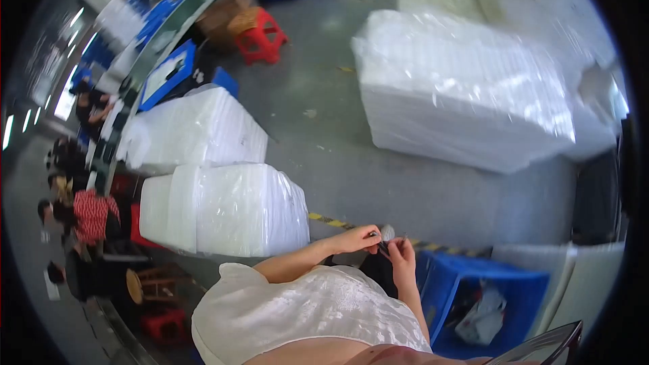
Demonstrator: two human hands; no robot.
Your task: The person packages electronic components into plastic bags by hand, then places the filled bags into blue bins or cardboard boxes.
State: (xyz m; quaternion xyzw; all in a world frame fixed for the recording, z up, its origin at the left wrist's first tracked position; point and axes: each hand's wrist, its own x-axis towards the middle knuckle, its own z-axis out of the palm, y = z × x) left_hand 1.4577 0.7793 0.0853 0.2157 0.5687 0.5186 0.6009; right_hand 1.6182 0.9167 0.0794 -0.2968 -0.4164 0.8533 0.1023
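Observation:
My left hand (358,238) and my right hand (401,254) are close together in front of my body, with the fingers of both closed. Between them is a small dark object (383,247), too small and partly covered to name; both hands seem to grip it. A small pale, rounded piece (387,232) shows at the fingertips, touching or just beyond them. I cannot make out which fingers hold it.
Plastic-wrapped white stacks stand at left (250,209) and upper right (460,94). A blue crate (487,274) holding a plastic bag is at lower right. A red stool (260,37) stands near a long workbench. Several people sit along the left; one wears a red patterned top (94,216).

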